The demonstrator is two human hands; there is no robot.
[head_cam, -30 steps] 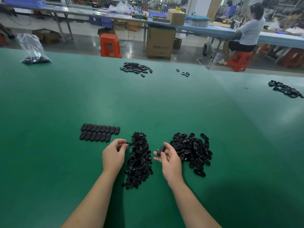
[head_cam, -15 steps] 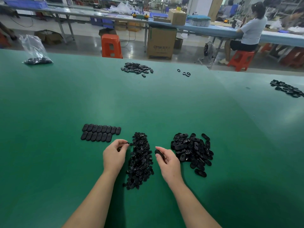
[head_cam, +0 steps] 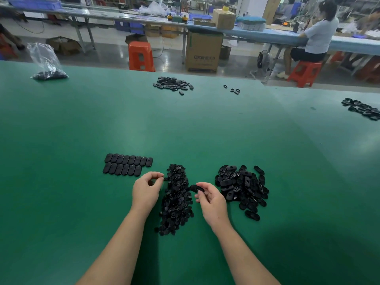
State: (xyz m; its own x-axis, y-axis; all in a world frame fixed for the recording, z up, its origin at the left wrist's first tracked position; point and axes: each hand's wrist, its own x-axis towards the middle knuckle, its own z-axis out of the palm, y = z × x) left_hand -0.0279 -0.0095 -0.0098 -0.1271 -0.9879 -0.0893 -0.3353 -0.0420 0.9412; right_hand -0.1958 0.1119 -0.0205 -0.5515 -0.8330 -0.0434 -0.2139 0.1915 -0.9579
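Fitting step judged in hand: right hand [head_cam: 212, 200] grips one oval shell [head_cam: 197, 189] above the table beside the small-parts heap [head_cam: 176, 200], left hand [head_cam: 147, 190] pinches an apparent insert [head_cam: 165, 178] at the heap's edge; next move requires aligning both.

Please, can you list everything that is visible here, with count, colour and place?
table: one, green, under everything
shell rows: two, black, left of hands
small-part pile: one, black, between hands
shell pile: one, black, right of hands
far pile: one, black, far middle
edge pile: one, black, far right
rings: three, black, beside far pile
bag: one, clear, far left
printed carton: one, brown, floor behind table
left hand: one, seems to pinch small part
right hand: one, holds oval shell
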